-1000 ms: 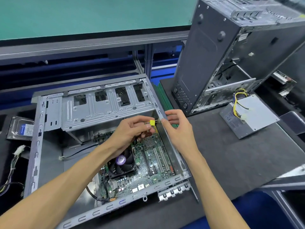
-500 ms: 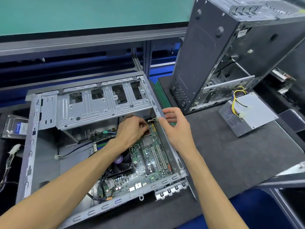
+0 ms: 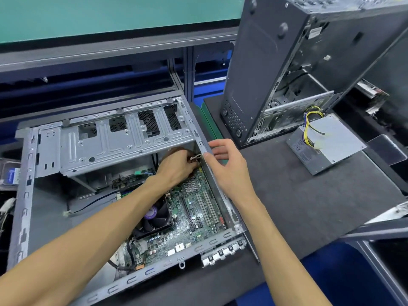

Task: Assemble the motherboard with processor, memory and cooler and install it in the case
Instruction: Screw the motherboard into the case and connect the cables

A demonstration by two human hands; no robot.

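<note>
Left hand pinching thin pale cable above motherboard; right hand fingers loosely spread, touching case wall. Light, limp, probably fragile: better held at connector.

Arms: two forearms reach in from the lower edge, both bare as far as they show; no sleeve in view.
Left hand: bare, no glove, no ring or watch that I can make out.
Right hand: bare too, short plain nails, nothing on the wrist.
Rest of the person: out of view.
</note>
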